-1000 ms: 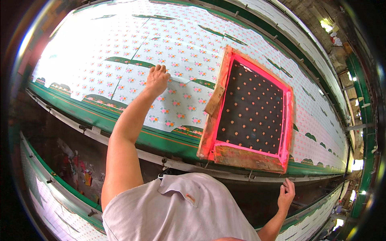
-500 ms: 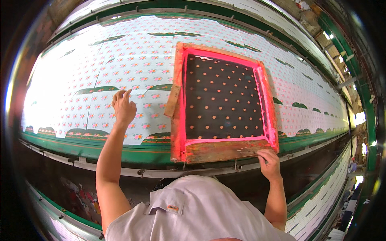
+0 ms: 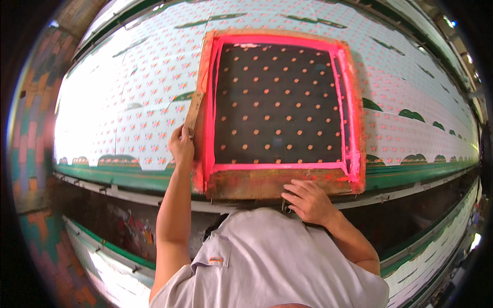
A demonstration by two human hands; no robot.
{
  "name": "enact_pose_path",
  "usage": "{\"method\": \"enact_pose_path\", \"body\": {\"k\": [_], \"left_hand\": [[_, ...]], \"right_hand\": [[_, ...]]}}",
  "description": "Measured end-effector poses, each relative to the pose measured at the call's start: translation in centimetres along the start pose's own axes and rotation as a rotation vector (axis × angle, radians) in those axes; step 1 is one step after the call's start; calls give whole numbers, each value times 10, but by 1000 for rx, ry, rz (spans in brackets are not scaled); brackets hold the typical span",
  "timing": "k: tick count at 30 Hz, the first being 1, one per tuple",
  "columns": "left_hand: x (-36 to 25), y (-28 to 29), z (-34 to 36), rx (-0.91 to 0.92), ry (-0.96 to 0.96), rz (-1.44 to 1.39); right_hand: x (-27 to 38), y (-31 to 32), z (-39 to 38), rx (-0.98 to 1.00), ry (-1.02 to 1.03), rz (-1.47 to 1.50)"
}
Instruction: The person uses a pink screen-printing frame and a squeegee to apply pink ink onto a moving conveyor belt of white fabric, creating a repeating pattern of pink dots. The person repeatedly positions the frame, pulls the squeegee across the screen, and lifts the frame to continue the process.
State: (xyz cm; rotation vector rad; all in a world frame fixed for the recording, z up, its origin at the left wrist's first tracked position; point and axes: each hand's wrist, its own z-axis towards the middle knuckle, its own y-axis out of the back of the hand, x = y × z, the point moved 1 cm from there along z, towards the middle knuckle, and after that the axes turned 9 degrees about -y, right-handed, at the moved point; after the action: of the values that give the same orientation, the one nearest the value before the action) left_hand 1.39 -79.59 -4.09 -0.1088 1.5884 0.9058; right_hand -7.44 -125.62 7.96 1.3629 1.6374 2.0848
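Note:
A screen-printing frame [image 3: 257,182] with a wooden border, pink edging and dark mesh [image 3: 277,102] dotted with small pale spots lies on a long table's white floral sheet [image 3: 138,82]. My left hand [image 3: 181,146] is at the frame's left side, fingers curled on the lower end of a short wooden strip [image 3: 196,105] attached there. My right hand [image 3: 305,200] is at the bottom board near the table edge, fingers bent and apart, with nothing visible in them.
A metal rail [image 3: 123,195] runs along the green near edge [image 3: 128,180] of the table. Similar printing tables [image 3: 113,241] lie behind me and beyond this one, across dark aisles. A patchy coloured surface [image 3: 38,154] is at far left.
My left hand has moved from over the printed sheet onto the frame's wooden strip. My right hand has risen to the bottom board. The view has shifted, so the frame appears farther left and straighter.

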Motion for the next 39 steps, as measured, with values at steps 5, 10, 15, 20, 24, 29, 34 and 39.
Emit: {"method": "enact_pose_path", "body": {"k": [5, 10, 15, 20, 24, 29, 34, 39], "left_hand": [[-2, -14, -10, -154, -99, 142], [-10, -15, -15, -170, -193, 169], [-8, -13, -13, -229, -283, 60], [0, -14, -12, -232, -251, -45], [-2, -14, -13, -215, -281, -32], [-7, -14, -15, -199, -297, -25], [-3, -16, -12, -169, -271, -23], [-2, -17, -9, -144, -304, 19]], "right_hand": [[-3, -9, 9, -51, 4, -56], [0, -8, 33, -283, 16, -159], [-12, 2, 70, -160, -114, -316], [-29, 15, 104, -93, -197, -88], [-41, 24, 124, 77, -364, -135], [-46, 23, 130, 176, -364, -42], [-57, 10, 127, 265, -383, -4], [-71, 3, 126, 318, -428, 30]]}}
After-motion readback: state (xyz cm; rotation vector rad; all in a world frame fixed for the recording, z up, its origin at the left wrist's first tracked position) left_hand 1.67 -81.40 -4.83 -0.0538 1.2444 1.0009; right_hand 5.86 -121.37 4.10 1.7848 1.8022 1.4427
